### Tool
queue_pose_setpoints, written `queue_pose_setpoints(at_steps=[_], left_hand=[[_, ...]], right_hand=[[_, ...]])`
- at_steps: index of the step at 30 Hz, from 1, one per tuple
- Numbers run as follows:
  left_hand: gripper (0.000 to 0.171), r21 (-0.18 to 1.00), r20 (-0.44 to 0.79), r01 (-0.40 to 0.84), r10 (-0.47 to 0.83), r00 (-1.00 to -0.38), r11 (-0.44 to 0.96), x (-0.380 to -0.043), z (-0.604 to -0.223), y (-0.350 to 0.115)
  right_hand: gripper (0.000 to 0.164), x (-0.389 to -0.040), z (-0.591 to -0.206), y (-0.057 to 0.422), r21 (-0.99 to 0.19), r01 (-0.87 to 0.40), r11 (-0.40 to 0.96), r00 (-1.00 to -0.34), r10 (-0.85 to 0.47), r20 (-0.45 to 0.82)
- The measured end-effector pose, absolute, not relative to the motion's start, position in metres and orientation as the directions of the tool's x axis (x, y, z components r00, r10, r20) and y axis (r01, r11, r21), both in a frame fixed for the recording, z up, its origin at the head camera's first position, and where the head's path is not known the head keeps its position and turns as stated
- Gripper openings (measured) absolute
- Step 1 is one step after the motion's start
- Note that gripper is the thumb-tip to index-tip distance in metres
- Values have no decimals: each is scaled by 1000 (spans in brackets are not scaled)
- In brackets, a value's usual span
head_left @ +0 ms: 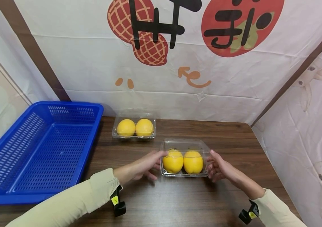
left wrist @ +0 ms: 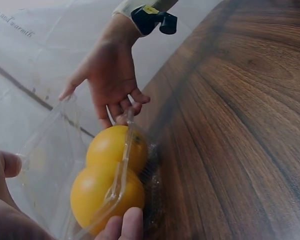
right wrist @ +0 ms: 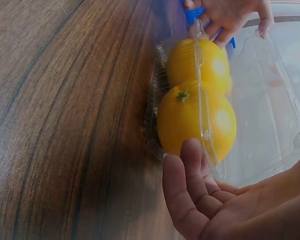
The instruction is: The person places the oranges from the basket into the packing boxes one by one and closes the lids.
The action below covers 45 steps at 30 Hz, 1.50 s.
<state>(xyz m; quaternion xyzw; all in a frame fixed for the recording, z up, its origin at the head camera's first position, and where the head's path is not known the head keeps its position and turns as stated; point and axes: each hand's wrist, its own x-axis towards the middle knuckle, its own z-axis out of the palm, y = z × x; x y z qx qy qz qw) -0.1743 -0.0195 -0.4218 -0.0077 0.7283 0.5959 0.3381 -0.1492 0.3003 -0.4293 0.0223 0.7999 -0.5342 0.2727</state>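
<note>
A clear plastic clamshell box [head_left: 184, 175] sits on the table with two oranges [head_left: 193, 163] side by side in it. Its lid [right wrist: 257, 100] stands tilted up from the base, clearly apart from it in both wrist views. At the box's left end is my left hand [head_left: 146, 167], thumb tip on the lid's edge and fingers spread by the base rim. My right hand [head_left: 221, 168] mirrors it at the right end, thumb at the lid and relaxed fingers beside the base. One orange shows a green stem end [right wrist: 183, 95] in the right wrist view.
Behind and to the left stands a second clear box [head_left: 133, 137] with two oranges [head_left: 125, 127]. A large blue basket [head_left: 94, 138] takes up the table's left side. A printed cloth [head_left: 229, 97] hangs behind the wooden table [head_left: 183, 205], with more cloth at the sides.
</note>
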Motion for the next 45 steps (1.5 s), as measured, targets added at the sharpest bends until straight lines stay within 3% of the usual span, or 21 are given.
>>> queue_pose_setpoints(at_steps=[14, 34, 45], left_hand=[[78, 850, -525, -435, 420, -740, 296, -168, -428, -23], [52, 834, -549, -437, 430, -717, 335, -163, -439, -25], [43, 840, -541, -428, 448, -712, 334, -161, -446, -25]], right_hand=[[73, -144, -438, 305, -850, 351, 394, -821, -308, -482], [61, -144, -444, 313, -866, 307, 396, -802, -382, -459], [46, -143, -445, 316, -879, 240, 412, -812, -410, -414]])
